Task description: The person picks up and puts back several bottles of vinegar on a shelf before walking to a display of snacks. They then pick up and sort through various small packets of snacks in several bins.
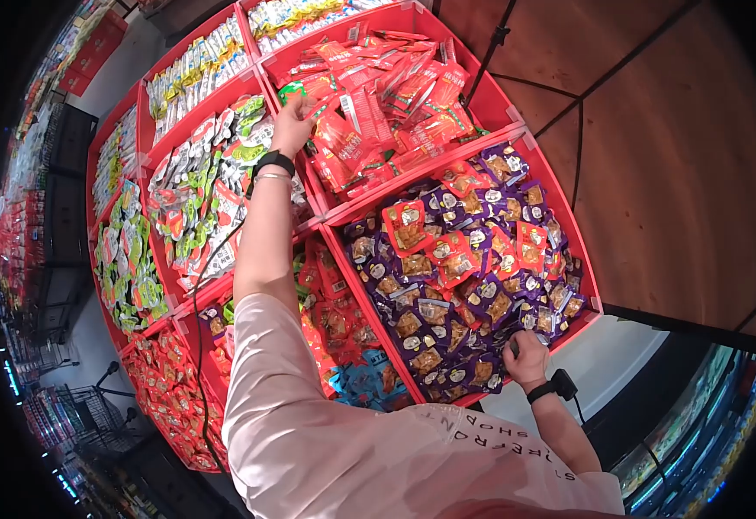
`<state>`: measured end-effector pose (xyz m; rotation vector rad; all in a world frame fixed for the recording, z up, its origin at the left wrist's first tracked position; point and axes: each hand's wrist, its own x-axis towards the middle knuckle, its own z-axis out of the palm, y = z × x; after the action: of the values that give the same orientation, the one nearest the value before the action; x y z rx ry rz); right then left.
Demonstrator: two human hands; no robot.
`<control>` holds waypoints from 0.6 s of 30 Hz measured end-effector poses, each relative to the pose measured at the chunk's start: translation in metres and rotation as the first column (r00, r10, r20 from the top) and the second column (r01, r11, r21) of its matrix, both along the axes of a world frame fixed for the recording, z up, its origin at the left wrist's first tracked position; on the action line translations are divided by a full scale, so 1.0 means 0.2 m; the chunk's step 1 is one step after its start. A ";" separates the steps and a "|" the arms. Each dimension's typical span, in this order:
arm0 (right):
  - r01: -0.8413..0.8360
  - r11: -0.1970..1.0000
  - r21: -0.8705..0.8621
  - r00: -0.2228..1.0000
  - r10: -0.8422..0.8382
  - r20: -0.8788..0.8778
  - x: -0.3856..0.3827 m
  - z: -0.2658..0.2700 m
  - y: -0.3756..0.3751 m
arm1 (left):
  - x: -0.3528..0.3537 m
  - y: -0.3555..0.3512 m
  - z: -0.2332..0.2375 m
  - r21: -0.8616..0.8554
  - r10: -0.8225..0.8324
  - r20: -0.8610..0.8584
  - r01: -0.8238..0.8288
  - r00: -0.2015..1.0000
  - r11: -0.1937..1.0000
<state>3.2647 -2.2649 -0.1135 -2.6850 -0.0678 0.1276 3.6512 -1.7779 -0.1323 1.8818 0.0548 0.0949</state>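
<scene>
My left hand (292, 128) reaches to the left edge of a compartment of long red snack packets (369, 117). Its fingers are bent closed at a green snack packet (291, 90), which they seem to pinch. My right hand (527, 357) is low at the near right corner of a compartment of small purple snack packets (456, 333). Its fingers are curled around a small dark thing (514, 347) that I cannot make out. Several red snack packets (408, 227) lie on top of the purple ones.
A red divided display bin (430, 177) fills the middle. Its other compartments hold white and green packets (213, 186), yellow-white sticks (200, 73) and blue packets (369, 381). A dark cable (200, 346) hangs on the left. A shopping cart (92, 406) stands beyond.
</scene>
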 end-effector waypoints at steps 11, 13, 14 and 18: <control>0.020 1.000 -0.002 1.000 -0.020 -0.010 0.00 0.01 0.01 | -0.04 -0.10 -0.13 0.762 -0.061 0.185 -0.105 0.981 0.639; 0.022 1.000 -0.010 1.000 -0.022 -0.021 0.00 0.02 0.01 | -0.04 -0.14 -0.11 0.831 -0.094 0.362 -0.275 0.928 0.484; 0.022 1.000 -0.017 0.999 -0.022 -0.032 0.01 0.02 0.02 | -0.02 -0.18 -0.09 0.830 -0.095 0.363 -0.276 0.927 0.485; 0.017 1.000 -0.021 1.000 -0.018 -0.010 0.01 0.01 0.01 | 0.07 -0.32 -0.08 0.741 -0.066 0.389 -0.270 0.919 0.615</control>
<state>3.2665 -2.2629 -0.1111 -2.7050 -0.0399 0.1375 3.6649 -1.8416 -0.1480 2.7193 -0.1817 0.6719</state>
